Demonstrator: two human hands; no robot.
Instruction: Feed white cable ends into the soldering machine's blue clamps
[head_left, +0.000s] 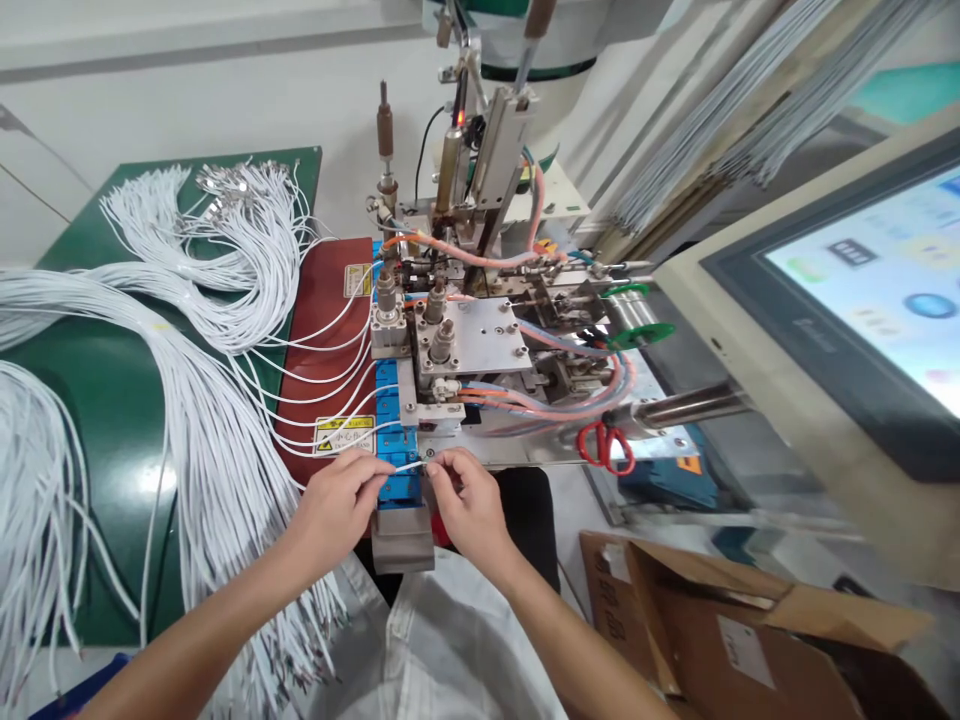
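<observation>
My left hand (339, 497) pinches a thin white wire (405, 467) over the blue slotted fixture (389, 415) at the front of a small machine (465, 330). On the other side, my right hand (469, 500) pinches the same wire's end near the fixture's right edge. Several white wires (330, 385) lie across the red plate (326, 340) into the blue fixture's slots. Both hands are closed on the wire.
Big bundles of white wires (202, 400) cover the green table (112, 400) at left. A touchscreen panel (862, 290) stands at right. Red-handled scissors (606, 447) lie on the machine base. An open cardboard box (735, 620) sits at lower right.
</observation>
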